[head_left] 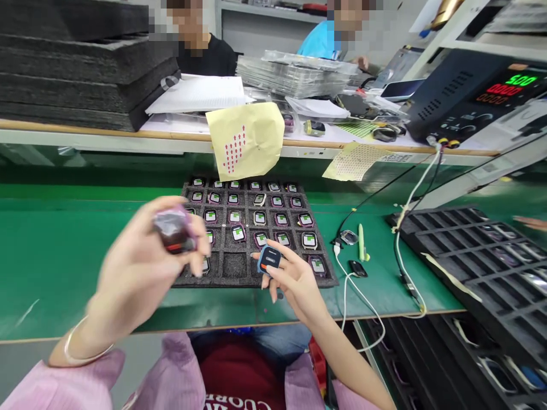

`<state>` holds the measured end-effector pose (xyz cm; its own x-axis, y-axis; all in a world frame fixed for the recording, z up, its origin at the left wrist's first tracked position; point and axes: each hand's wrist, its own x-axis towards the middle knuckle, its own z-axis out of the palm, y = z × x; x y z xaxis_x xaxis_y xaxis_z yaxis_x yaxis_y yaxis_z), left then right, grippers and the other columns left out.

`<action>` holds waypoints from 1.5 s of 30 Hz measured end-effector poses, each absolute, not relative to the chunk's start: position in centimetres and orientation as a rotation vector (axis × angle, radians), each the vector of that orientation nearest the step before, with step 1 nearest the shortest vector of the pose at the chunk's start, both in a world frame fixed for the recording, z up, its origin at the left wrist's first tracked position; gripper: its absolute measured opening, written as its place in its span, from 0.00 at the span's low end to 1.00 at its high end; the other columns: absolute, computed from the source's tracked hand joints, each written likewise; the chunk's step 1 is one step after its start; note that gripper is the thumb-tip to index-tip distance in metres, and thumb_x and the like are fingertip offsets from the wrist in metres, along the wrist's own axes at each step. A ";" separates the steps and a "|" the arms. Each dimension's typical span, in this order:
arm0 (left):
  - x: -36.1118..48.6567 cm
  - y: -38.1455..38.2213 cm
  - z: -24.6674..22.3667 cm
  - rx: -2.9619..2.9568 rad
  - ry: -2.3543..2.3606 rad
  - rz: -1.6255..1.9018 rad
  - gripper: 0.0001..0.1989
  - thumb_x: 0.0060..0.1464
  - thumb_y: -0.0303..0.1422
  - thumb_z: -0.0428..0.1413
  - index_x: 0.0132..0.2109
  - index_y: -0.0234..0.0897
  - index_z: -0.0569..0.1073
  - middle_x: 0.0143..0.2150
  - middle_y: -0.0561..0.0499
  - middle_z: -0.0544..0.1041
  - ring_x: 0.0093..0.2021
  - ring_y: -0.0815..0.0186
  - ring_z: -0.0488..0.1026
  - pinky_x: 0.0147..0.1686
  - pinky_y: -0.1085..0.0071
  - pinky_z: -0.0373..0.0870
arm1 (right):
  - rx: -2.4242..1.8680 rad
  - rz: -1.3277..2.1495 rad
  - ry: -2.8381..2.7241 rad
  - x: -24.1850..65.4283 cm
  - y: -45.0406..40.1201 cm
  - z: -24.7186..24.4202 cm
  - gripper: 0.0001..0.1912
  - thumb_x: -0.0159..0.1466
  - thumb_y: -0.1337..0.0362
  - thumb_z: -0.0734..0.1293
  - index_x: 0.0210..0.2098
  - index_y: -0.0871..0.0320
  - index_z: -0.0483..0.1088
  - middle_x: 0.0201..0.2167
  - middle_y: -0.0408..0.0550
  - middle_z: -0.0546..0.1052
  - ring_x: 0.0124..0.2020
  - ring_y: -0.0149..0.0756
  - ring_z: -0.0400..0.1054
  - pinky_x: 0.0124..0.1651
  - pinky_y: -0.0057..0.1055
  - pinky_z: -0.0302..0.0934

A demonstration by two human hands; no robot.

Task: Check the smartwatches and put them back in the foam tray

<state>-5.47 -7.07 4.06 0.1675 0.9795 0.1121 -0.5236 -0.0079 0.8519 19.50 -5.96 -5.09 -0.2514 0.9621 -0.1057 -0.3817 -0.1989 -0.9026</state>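
My left hand (139, 256) is raised on the left, closed around a smartwatch (173, 228) with a purple case and a dark, glossy face; both are smeared by motion. Between the thumb and fingers of my right hand (294, 276) is a blue smartwatch (269, 259), its lit screen facing me with a small red area. That hand hovers over the near side of a black foam tray (235, 265). Most compartments of this tray hold watches (260, 218) with white and green screens. My left hand is above the tray's left edge and hides part of it.
On the green bench (64, 239) at right lie a white cable (363, 304), a light green pen-like tool (361, 242) and a small black charger (358, 269). Another foam tray (470, 250) stands further right. A power supply (474, 97) and foam stack (77, 74) occupy the shelf; two people sit beyond.
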 end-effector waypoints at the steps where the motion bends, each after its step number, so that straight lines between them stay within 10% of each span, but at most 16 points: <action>1: -4.6 -6.2 3.4 0.909 0.632 1.256 0.25 0.48 0.24 0.62 0.53 0.39 0.68 0.44 0.47 0.74 0.39 0.63 0.74 0.34 0.70 0.74 | -0.882 1.648 -0.983 19.5 -6.1 -5.2 0.27 0.59 0.68 0.71 0.57 0.54 0.65 0.48 0.57 0.76 0.26 0.32 0.72 0.18 0.22 0.64; 26: -0.4 -5.8 -1.2 1.029 0.536 0.957 0.21 0.58 0.26 0.55 0.58 0.39 0.63 0.45 0.45 0.74 0.45 0.62 0.74 0.45 0.63 0.76 | -0.995 1.260 -1.241 19.7 -6.7 -4.1 0.16 0.65 0.65 0.68 0.52 0.51 0.71 0.38 0.50 0.79 0.18 0.25 0.65 0.17 0.22 0.53; 45: -0.6 -5.5 -0.9 1.043 0.604 0.966 0.29 0.54 0.26 0.60 0.61 0.41 0.61 0.49 0.45 0.73 0.45 0.61 0.75 0.48 0.63 0.75 | -0.872 1.453 -1.255 20.2 -7.2 -3.7 0.30 0.60 0.66 0.71 0.61 0.53 0.63 0.42 0.54 0.77 0.26 0.36 0.73 0.18 0.27 0.65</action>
